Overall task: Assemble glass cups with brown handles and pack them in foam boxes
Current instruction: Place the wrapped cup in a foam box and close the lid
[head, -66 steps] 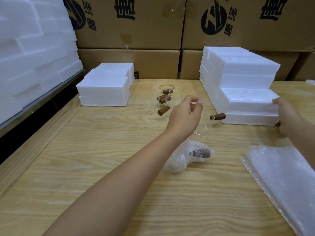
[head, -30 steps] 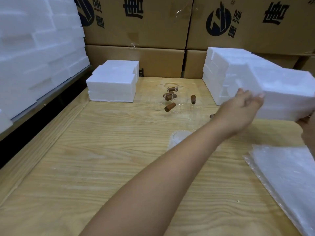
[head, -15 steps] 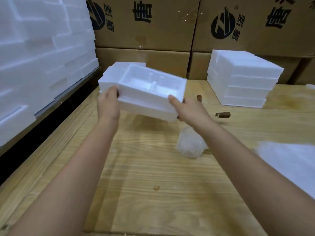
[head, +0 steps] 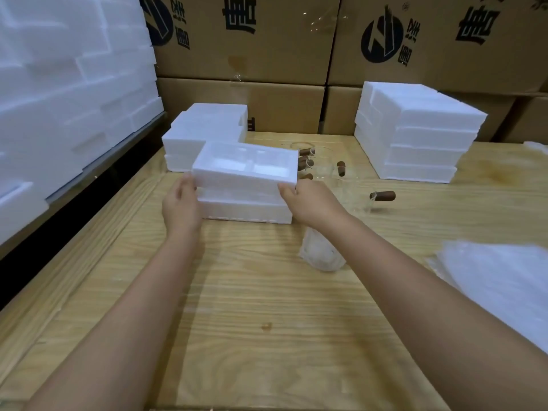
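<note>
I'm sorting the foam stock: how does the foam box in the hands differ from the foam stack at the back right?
The foam box is one open piece showing molded compartments, while the foam stack shows only closed flat faces, several layers high. The box is gripped by the left hand and right hand above another foam piece; the stack stands untouched on the table. Both are white foam.

Single head-worn wide view, looking forward and down, close over wooden table (head: 267, 292), edges probably distorted
</note>
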`<action>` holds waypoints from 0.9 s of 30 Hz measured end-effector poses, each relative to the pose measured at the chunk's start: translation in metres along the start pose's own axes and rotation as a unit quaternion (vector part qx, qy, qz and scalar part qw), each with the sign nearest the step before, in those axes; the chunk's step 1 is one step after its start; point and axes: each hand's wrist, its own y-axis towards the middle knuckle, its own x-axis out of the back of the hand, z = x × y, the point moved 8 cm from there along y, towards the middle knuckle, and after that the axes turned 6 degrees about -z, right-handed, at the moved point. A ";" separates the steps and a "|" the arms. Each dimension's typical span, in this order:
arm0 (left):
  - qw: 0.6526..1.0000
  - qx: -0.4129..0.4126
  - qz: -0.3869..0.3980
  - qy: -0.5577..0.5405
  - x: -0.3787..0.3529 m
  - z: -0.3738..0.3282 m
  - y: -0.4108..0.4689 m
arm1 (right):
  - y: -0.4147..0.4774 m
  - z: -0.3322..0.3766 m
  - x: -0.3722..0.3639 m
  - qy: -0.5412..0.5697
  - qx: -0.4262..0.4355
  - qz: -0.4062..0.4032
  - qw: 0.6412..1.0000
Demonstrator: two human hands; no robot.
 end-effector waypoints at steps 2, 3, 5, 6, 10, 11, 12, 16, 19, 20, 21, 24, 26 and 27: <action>0.995 -0.046 -0.075 -0.050 0.015 -0.014 0.000 | -0.007 0.006 0.011 -0.034 0.040 -0.037 0.998; 0.990 -0.068 -0.096 -0.078 0.022 -0.021 0.001 | -0.013 0.011 0.018 -0.069 0.068 -0.067 0.993; 0.980 -0.089 -0.100 -0.146 0.033 -0.033 0.008 | -0.029 0.021 0.028 -0.138 0.120 -0.123 0.976; 0.977 -0.090 -0.086 -0.174 0.037 -0.038 0.012 | -0.037 0.024 0.029 -0.157 0.139 -0.134 0.968; 0.975 -0.047 0.023 -0.215 0.045 -0.033 0.021 | -0.076 0.030 0.022 -0.212 0.208 -0.116 0.948; 0.970 -0.017 0.075 -0.232 0.042 -0.025 0.021 | -0.086 0.030 0.019 -0.221 0.227 -0.123 0.940; 0.962 0.008 0.129 -0.239 0.039 -0.018 0.020 | -0.094 0.030 0.017 -0.224 0.245 -0.139 0.933; 0.963 0.059 0.232 -0.124 0.031 0.006 0.009 | -0.113 0.020 0.004 -0.230 0.274 -0.156 0.921; 0.976 0.007 0.216 -0.039 0.031 0.007 0.006 | -0.115 0.007 -0.003 -0.257 0.276 -0.143 0.915; 0.974 -0.011 0.224 -0.022 0.028 0.006 0.006 | -0.115 0.004 -0.002 -0.249 0.275 -0.147 0.917; 0.971 -0.029 0.235 -0.003 0.025 0.006 0.005 | -0.115 0.000 0.002 -0.231 0.273 -0.159 0.920; 0.959 -0.061 0.264 0.087 0.020 0.008 0.001 | -0.110 -0.018 0.018 -0.185 0.222 -0.191 0.938; 0.951 -0.073 0.279 0.112 0.016 0.008 -0.004 | -0.103 -0.036 0.025 -0.172 0.157 -0.179 0.956; 0.949 -0.080 0.284 0.113 0.013 0.006 -0.008 | -0.099 -0.046 0.027 -0.162 0.122 -0.162 0.966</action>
